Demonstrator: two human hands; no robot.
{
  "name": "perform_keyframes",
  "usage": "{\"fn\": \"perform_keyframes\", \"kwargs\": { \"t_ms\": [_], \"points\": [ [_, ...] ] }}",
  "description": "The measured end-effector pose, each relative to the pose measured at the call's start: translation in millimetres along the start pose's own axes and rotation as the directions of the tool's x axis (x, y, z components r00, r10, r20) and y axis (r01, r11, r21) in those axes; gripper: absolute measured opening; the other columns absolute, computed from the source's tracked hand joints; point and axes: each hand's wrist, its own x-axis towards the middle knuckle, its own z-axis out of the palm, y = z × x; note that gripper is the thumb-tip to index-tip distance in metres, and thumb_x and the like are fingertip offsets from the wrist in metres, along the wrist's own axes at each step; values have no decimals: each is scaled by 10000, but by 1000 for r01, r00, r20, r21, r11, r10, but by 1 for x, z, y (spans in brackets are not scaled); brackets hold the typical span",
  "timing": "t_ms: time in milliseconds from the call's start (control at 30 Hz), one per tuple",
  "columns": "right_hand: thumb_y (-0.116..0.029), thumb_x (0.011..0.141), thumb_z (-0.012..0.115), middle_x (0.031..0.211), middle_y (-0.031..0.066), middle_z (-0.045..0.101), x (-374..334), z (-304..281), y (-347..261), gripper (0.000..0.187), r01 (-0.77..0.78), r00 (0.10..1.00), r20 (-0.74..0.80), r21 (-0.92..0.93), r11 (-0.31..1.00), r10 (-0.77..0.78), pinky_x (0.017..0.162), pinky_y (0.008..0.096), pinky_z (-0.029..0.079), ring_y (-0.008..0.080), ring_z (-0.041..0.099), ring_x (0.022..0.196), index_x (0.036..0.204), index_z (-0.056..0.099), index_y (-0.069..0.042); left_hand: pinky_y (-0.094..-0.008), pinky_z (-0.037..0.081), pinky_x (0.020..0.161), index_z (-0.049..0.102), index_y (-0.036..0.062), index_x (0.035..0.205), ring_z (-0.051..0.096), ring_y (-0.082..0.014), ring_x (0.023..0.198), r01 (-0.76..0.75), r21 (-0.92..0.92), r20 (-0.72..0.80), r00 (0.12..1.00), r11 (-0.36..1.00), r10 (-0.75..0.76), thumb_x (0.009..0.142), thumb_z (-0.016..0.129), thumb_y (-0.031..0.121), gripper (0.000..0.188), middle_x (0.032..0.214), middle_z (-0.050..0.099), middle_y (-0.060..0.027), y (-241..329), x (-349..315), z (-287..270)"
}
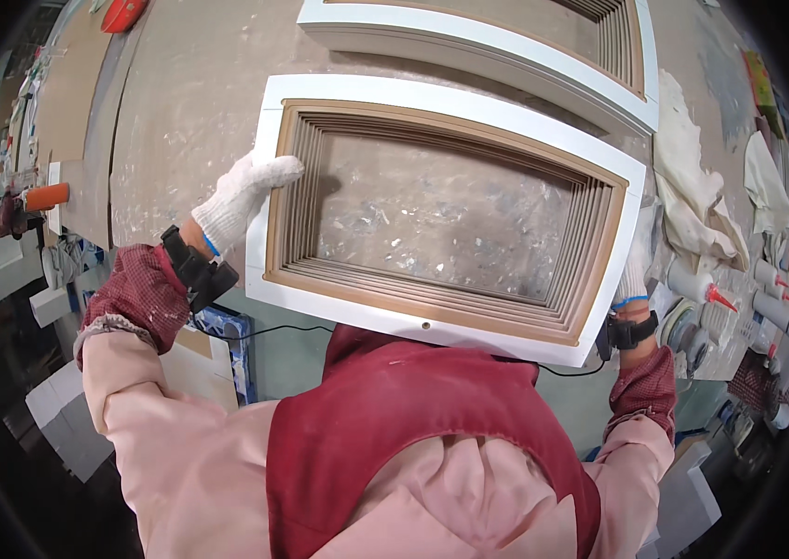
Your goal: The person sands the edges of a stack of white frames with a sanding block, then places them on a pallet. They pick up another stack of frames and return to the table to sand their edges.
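Note:
In front of me lies a stack of rectangular white frames (450,102) with brown inner edges and an open middle. My left hand (244,191), in a white knitted glove, grips the stack's left side. Its thumb lies over the top face, while its other fingers are hidden at the outer side. At the stack's right side is my right hand (635,265), also gloved. The frames hide most of it, so its fingers do not show. A small hole sits in the near side of the top frame.
A second stack of white frames (469,47) lies just beyond, on the scuffed worktable (199,84). Crumpled pale cloth (693,186) and white bottles with red tips (693,279) are at the right. An orange cylinder (46,197) is at the left; a red bowl-like item (122,14) sits far left.

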Motion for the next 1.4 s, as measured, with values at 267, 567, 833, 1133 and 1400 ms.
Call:
{"fn": "perform_keyframes", "kwargs": {
  "t_ms": [267, 567, 833, 1133, 1400],
  "points": [
    [-428, 1014, 383, 1152, 131, 643, -5, -34, -9, 489, 15, 1000, 12, 23, 1000, -15, 787, 374, 583, 281, 674, 920, 1280, 543, -50, -293, 433, 877, 589, 23, 1162, 556, -118, 934, 30, 154, -69, 997, 988, -20, 886, 614, 312, 401, 1020, 602, -20, -10, -27, 26],
    [-358, 1042, 368, 1221, 94, 596, -84, -35, -22, 452, 510, 852, -7, -217, 832, -524, 897, 346, 534, 219, 620, 1064, 1341, 485, -40, -337, 507, 832, 555, 6, 1213, 615, -172, 879, -442, 67, -344, 831, 894, 437, 856, 634, 137, 388, 1044, 617, -69, -64, -65, -9],
    [-371, 1037, 369, 1283, 115, 554, -136, -9, 25, 485, 641, 728, -73, -279, 715, -681, 961, 347, 466, 239, 563, 1141, 1367, 460, -28, -443, 473, 978, 477, 51, 1363, 553, -266, 1210, -276, 909, -58, 661, 313, 749, 945, 572, 269, 481, 1357, 547, -138, -186, -89, -85],
    [-386, 1031, 369, 1353, 138, 506, -118, 24, 7, 525, 739, 651, 41, -265, 620, -758, 1033, 347, 388, 261, 499, 1228, 1396, 431, -15, -457, 427, 1047, 332, 80, 1459, 445, -286, 1317, -419, 750, -188, 607, 512, 772, 949, 565, 268, 591, 1472, 410, -144, -121, -133, -43],
    [-400, 1026, 370, 1416, 159, 463, -147, 35, 20, 562, 804, 593, 243, -148, 575, -768, 1096, 348, 320, 281, 442, 1305, 1423, 406, -3, -463, 345, 1123, 153, 90, 1529, 309, -315, 1410, -644, 392, -489, 459, 657, 742, 905, 642, 318, 825, 1568, 228, -168, -42, -217, 71]
  ]
}}
